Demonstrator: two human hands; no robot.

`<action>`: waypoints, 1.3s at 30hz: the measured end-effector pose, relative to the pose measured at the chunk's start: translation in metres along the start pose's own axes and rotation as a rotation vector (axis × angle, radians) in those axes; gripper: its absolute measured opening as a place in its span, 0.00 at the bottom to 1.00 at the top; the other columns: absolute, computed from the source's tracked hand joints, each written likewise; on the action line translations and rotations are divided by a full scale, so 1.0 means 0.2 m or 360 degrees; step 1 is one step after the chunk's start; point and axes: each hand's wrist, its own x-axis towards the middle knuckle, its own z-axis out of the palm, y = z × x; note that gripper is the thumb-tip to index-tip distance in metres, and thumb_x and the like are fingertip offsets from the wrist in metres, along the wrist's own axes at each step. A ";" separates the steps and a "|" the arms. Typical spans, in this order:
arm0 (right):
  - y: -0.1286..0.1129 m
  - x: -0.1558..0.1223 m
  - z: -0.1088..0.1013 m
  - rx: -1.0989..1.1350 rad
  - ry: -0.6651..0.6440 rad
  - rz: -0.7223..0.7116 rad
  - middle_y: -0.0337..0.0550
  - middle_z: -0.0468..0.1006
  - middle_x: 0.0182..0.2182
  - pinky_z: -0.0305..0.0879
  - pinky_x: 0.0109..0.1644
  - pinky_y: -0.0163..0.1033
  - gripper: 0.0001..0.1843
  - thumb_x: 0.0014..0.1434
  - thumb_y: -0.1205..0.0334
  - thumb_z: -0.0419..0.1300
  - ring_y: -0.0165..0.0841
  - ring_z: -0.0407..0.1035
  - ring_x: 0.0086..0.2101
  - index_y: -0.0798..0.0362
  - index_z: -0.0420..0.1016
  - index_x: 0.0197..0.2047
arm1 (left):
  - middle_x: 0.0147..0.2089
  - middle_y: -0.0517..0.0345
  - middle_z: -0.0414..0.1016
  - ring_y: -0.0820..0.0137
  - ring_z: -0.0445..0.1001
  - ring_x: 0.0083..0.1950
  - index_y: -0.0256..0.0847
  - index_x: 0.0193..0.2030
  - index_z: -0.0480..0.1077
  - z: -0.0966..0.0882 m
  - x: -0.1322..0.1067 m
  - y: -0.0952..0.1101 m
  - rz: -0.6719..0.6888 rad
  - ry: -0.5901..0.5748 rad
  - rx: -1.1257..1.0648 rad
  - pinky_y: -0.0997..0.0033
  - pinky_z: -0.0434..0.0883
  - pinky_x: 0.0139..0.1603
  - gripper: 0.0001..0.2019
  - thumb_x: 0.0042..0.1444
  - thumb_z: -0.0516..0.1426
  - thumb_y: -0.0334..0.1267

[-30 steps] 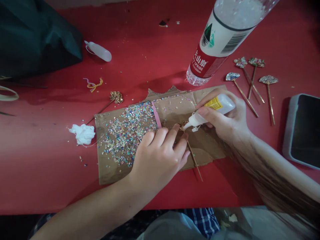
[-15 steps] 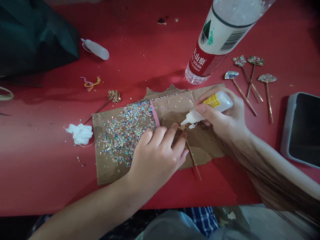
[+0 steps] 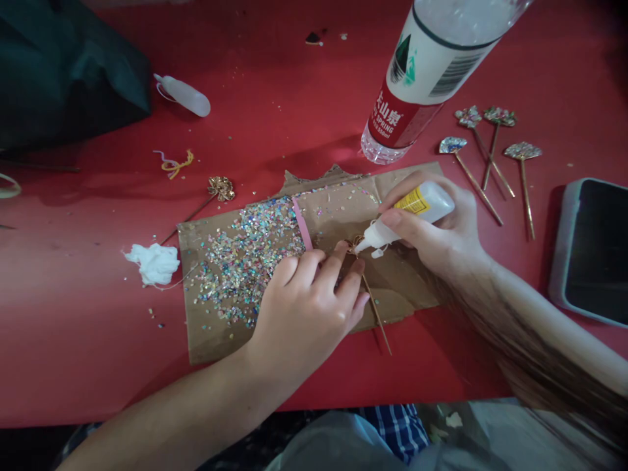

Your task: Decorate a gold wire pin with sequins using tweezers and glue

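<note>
My right hand (image 3: 436, 229) is closed around a white glue bottle (image 3: 426, 201) with a yellow label, its nozzle tipped down to the left. The nozzle tip meets the wire head of a gold hairpin (image 3: 377, 314). With its fingers closed, my left hand (image 3: 309, 307) holds that hairpin at its head; the thin stem points down past the cardboard's lower edge. Under both hands lies a piece of brown cardboard (image 3: 206, 343). Many small shiny coloured chips (image 3: 245, 255) are scattered over its left half, beside a pink strip (image 3: 301, 224).
A water bottle (image 3: 407, 111) stands behind the cardboard. Several finished-looking hairpins (image 3: 473, 186) and a phone (image 3: 596, 252) lie right. Left are white tissue (image 3: 156, 263), a gold flower hairpin (image 3: 220, 188), a small white bottle (image 3: 185, 96) and a dark bag (image 3: 69, 72).
The glue bottle's nozzle has shifted slightly down and left onto the hairpin's head. Both hands keep their grips. The whole view has moved a little.
</note>
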 end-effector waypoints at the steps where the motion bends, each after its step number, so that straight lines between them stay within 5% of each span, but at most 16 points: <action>1: 0.00 0.00 0.00 0.0005 -0.0014 -0.0012 0.33 0.68 0.19 0.56 0.22 0.33 0.05 0.48 0.64 0.66 0.23 0.57 0.18 0.52 0.73 0.26 | 0.59 0.55 0.70 0.64 0.70 0.48 0.45 0.55 0.69 0.00 0.00 0.00 -0.0001 -0.0009 -0.0005 0.62 0.63 0.40 0.17 0.64 0.49 0.44; 39: 0.00 0.00 0.00 -0.0056 -0.0059 -0.0061 0.35 0.70 0.22 0.57 0.24 0.34 0.05 0.49 0.65 0.66 0.25 0.61 0.23 0.52 0.72 0.27 | 0.58 0.54 0.71 0.64 0.71 0.48 0.44 0.55 0.69 0.00 0.00 0.00 0.0020 -0.0002 0.0001 0.62 0.64 0.38 0.16 0.63 0.51 0.42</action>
